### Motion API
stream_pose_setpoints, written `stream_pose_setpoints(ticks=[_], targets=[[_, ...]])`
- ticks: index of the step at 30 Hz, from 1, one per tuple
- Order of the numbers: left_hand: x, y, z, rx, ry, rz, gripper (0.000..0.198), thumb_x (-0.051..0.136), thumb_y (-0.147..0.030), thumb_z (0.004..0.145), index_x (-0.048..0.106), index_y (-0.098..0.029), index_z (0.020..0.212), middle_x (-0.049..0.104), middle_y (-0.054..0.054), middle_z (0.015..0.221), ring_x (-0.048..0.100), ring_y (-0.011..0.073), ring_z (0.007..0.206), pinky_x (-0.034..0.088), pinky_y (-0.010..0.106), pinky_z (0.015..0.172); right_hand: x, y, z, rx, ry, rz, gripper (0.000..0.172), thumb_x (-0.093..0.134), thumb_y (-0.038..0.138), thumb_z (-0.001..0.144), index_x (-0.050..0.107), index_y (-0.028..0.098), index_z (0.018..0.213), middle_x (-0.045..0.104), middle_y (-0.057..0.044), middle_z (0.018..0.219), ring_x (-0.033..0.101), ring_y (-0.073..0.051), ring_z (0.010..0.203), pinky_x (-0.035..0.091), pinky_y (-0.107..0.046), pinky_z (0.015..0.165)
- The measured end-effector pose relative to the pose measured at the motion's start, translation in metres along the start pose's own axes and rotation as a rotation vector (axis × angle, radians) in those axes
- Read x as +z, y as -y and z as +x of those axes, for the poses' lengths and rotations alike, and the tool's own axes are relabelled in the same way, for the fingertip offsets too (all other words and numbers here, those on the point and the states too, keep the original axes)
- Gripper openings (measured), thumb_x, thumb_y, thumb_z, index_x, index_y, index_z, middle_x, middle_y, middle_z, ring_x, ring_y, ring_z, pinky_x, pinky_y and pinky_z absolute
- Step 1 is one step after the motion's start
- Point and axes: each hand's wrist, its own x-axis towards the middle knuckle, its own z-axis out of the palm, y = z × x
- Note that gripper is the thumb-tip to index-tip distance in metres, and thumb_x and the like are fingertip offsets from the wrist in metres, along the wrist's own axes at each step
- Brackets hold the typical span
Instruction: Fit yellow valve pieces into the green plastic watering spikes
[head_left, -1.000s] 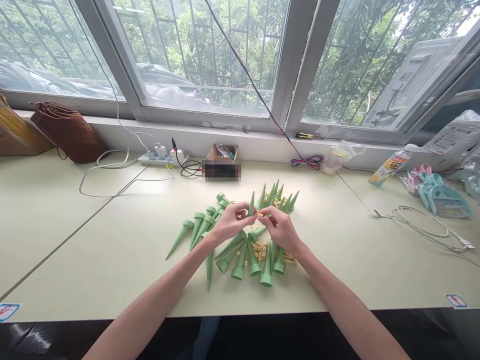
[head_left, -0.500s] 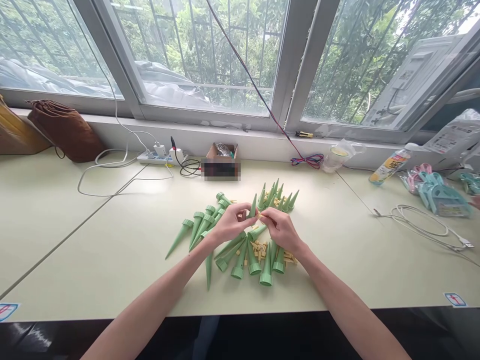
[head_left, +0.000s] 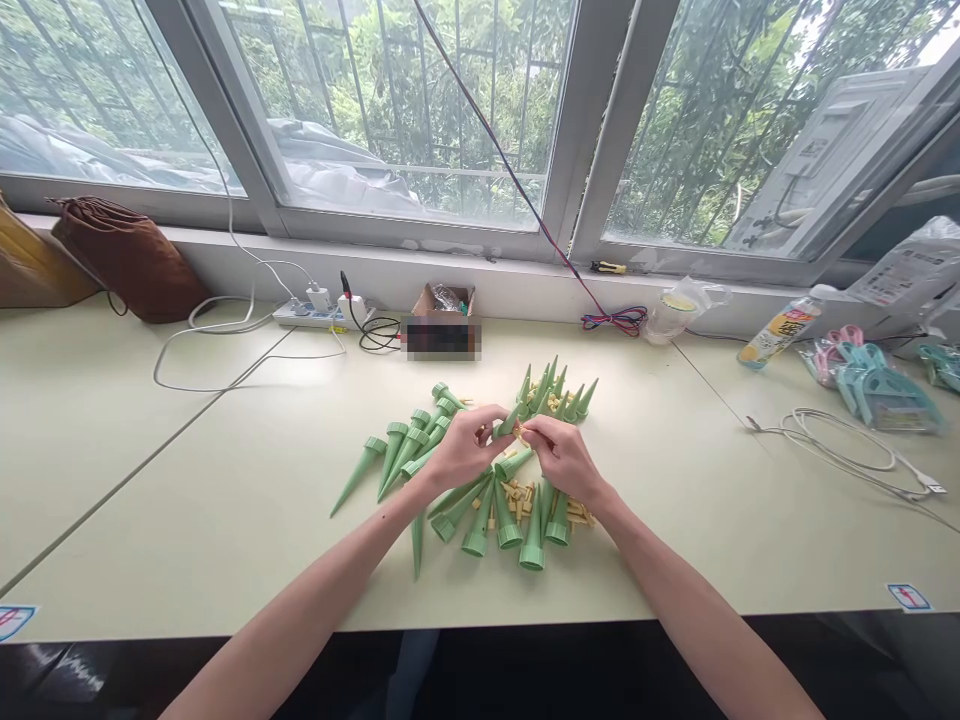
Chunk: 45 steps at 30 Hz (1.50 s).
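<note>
My left hand [head_left: 466, 446] is closed around a green plastic watering spike [head_left: 512, 420], its tip slanting up to the right. Close beside it, my right hand [head_left: 561, 456] pinches a small yellow plastic piece [head_left: 523, 434] against or right at the spike; the exact contact is hidden by fingers. Several capped green spikes [head_left: 367, 470] lie left of my hands. Below them, open-ended spikes [head_left: 532, 545] fan out around a pile of small yellow pieces [head_left: 519, 495]. Behind my right hand, a cluster of spikes [head_left: 577, 402] stands tips up among more yellow pieces.
Along the window side are a brown drawstring bag [head_left: 127, 262], a power strip [head_left: 304, 317], a small cardboard box [head_left: 444, 300] and a coiled red-blue cable [head_left: 615, 320]. To the right are a bottle [head_left: 786, 328], teal packaged items [head_left: 889, 385] and a white cable [head_left: 847, 455].
The spike in my left hand has tipped from nearly upright toward the right. My right hand stays close to it, shifted very slightly. The spikes on the table have not moved.
</note>
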Motion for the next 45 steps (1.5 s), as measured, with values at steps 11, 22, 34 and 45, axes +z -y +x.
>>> stream_pose_setpoints(ticks=[11, 22, 34, 45], targets=[[0.0001, -0.0012, 0.0000, -0.020, 0.002, 0.011, 0.015, 0.057, -0.032, 0.088, 0.064, -0.019, 0.087, 0.059, 0.000, 0.078, 0.038, 0.0108, 0.061, 0.033, 0.023, 0.054, -0.0009, 0.0011, 0.0004, 0.028, 0.017, -0.016, 0.031, 0.043, 0.033, 0.100, 0.057, 0.018, 0.076, 0.055, -0.002, 0.069, 0.046, -0.014, 0.060, 0.036, -0.027, 0.056], [-0.0024, -0.0008, 0.0022, -0.124, -0.021, -0.114, 0.019, 0.061, -0.033, 0.086, 0.068, -0.016, 0.090, 0.056, 0.000, 0.074, 0.034, 0.0087, 0.056, 0.031, 0.022, 0.050, 0.0011, 0.0030, 0.0005, 0.085, 0.030, 0.009, 0.023, 0.048, 0.037, 0.098, 0.060, 0.018, 0.099, 0.059, -0.002, 0.080, 0.043, -0.011, 0.055, 0.035, -0.025, 0.051], [0.0000, 0.0029, 0.0001, -0.097, -0.008, -0.066, 0.019, 0.060, -0.035, 0.087, 0.066, -0.018, 0.090, 0.055, 0.000, 0.076, 0.032, 0.0092, 0.057, 0.029, 0.023, 0.051, 0.0013, -0.0016, -0.0012, -0.013, 0.008, -0.046, 0.023, 0.043, 0.030, 0.099, 0.059, 0.019, 0.086, 0.058, -0.003, 0.078, 0.048, -0.014, 0.064, 0.037, -0.027, 0.059], [0.0014, 0.0032, 0.0001, -0.059, -0.056, 0.021, 0.014, 0.060, -0.031, 0.087, 0.066, -0.018, 0.088, 0.059, 0.000, 0.078, 0.035, 0.0094, 0.058, 0.033, 0.022, 0.053, 0.0039, -0.0026, -0.0009, 0.049, -0.021, -0.023, 0.027, 0.046, 0.036, 0.099, 0.061, 0.018, 0.085, 0.059, -0.003, 0.074, 0.048, -0.014, 0.060, 0.037, -0.027, 0.056]])
